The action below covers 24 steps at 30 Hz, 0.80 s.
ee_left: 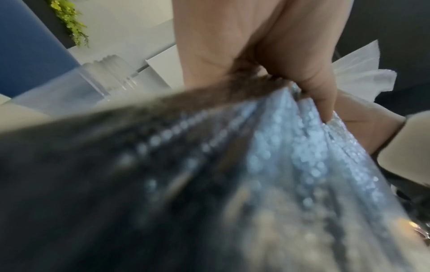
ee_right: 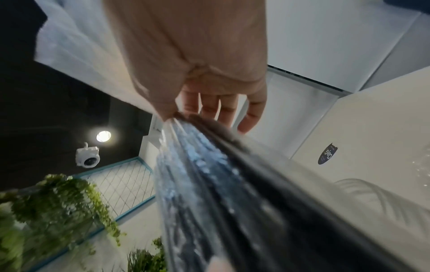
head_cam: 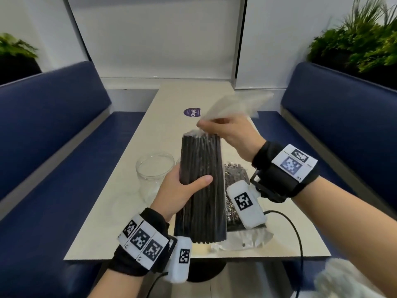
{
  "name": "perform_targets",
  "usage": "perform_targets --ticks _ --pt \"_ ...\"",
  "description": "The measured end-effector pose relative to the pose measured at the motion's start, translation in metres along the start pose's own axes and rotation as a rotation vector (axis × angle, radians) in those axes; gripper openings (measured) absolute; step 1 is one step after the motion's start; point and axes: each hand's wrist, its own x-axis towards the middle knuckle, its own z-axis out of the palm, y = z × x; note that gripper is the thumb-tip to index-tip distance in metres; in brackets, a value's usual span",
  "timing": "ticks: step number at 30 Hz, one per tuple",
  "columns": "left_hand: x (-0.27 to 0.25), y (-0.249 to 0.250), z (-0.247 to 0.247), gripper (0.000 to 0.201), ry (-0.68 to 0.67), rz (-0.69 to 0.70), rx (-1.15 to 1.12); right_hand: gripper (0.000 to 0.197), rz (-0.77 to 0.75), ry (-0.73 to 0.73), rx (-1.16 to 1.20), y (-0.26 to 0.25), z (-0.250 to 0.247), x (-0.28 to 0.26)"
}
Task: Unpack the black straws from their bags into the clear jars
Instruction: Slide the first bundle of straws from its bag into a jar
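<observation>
A tall bundle of black straws in a clear bag [head_cam: 200, 168] is held upright above the near half of the table. My left hand [head_cam: 191, 186] grips its middle, thumb across the front. My right hand [head_cam: 205, 125] pinches the bag's loose plastic top [head_cam: 234, 105] just above the straw ends. An empty clear jar [head_cam: 155, 175] stands on the table to the left of the bundle. A second bag of black straws [head_cam: 235, 181] lies flat to the right, partly hidden by my right wrist device. In the left wrist view the bag [ee_left: 291, 165] is a close blur under my thumb [ee_left: 321, 99].
The pale table [head_cam: 171, 100] has a round purple sticker [head_cam: 191, 112] near its middle. Blue bench seats [head_cam: 49, 130] run along both sides, with plants [head_cam: 361, 39] behind them. A cable [head_cam: 294, 229] trails from my right wrist over the table's front right edge.
</observation>
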Motion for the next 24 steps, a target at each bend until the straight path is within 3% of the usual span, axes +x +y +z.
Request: perform_targets --ticks 3,6,11,14,17,21,24 --pt "-0.004 0.001 -0.002 0.027 0.014 -0.005 -0.020 0.020 0.041 0.005 0.084 -0.003 0.002 0.001" --pt "-0.005 0.005 -0.007 0.036 0.041 0.001 -0.054 0.016 0.095 -0.081 0.179 -0.001 0.005 -0.001" --pt "-0.006 0.005 -0.009 0.025 0.065 0.007 -0.039 0.012 0.007 -0.013 0.074 -0.001 0.016 -0.004" --pt "-0.008 0.001 -0.008 0.026 0.060 0.002 -0.024 0.013 0.031 0.045 0.046 -0.004 0.016 0.000" --pt "-0.009 0.001 -0.009 0.026 0.075 0.001 -0.032 0.005 0.046 -0.018 0.037 -0.005 0.017 0.000" --pt "-0.009 0.000 -0.008 0.028 0.061 0.011 0.020 0.018 0.002 0.044 -0.028 -0.006 0.023 -0.003" --pt "-0.009 -0.001 -0.007 0.029 0.064 0.016 0.037 0.029 0.044 0.105 0.095 -0.007 0.020 0.003"
